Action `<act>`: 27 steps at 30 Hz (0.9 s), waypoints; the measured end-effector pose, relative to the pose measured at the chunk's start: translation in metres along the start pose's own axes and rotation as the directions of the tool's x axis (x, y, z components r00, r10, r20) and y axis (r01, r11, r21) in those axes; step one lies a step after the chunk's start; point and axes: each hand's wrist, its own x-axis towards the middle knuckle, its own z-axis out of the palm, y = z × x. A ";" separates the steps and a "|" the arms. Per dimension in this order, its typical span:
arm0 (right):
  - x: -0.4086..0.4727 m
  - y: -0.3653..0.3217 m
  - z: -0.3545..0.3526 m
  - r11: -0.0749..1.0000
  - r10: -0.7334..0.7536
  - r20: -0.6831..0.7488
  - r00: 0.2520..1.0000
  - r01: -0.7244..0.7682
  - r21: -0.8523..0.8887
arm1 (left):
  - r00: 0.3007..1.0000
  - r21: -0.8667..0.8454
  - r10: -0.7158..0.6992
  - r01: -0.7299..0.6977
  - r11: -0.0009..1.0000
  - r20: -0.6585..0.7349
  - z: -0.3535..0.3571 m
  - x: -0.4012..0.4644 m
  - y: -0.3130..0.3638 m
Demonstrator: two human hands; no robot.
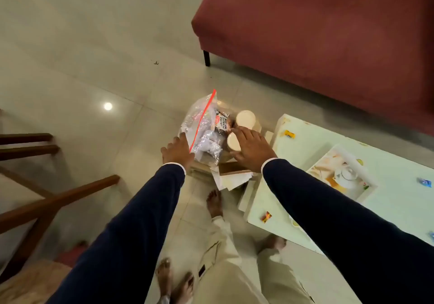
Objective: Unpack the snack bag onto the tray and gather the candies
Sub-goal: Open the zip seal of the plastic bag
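A clear zip bag [202, 125] with a red seal strip stands on a low stool or box by the table's end, holding a peanut packet [222, 122] and silvery wrappers. My left hand [177, 150] grips the bag's near left edge. My right hand [250, 147] rests over a white-lidded jar [233, 142], fingers curled on it; a second white-lidded jar [245, 117] stands behind. The printed tray [317, 166] lies on the white table [394, 200]. Wrapped candies lie scattered on the table: yellow [289, 134], orange [266, 217], blue [425, 182].
A dark red sofa [317, 29] stands behind the table. Wooden chair legs [47, 200] are at the left. Another person's bare feet [214, 201] and light trousers are on the tiled floor just below my arms. Papers [231, 179] lie under the bag.
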 end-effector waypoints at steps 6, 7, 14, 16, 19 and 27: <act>0.014 -0.016 0.011 0.998 -0.031 0.045 0.999 0.028 0.048 | 0.996 -0.112 0.018 -0.008 0.994 0.085 0.020 0.026 -0.013; 0.014 -0.016 0.012 0.998 -0.029 0.055 0.998 0.026 0.051 | 0.999 -0.125 0.013 -0.009 0.992 0.034 0.020 0.026 -0.014; 0.017 -0.016 -0.031 0.985 -0.033 0.014 0.999 0.030 0.172 | 0.861 -0.433 -0.156 -0.081 0.898 -0.483 -0.054 0.004 -0.019; 0.015 -0.020 -0.059 0.980 -0.065 -0.034 0.997 0.070 0.184 | 0.778 -0.434 -0.155 -0.163 0.886 -0.609 -0.091 -0.013 -0.014; 0.008 -0.022 -0.106 0.970 -0.151 -0.131 0.980 0.172 0.172 | 0.656 -0.353 -0.122 -0.232 0.906 -0.745 -0.146 -0.047 0.005; -0.103 0.012 -0.222 0.866 -0.316 -0.522 0.793 0.465 0.182 | 0.362 -0.107 0.049 -0.397 0.912 -0.931 -0.236 -0.210 0.100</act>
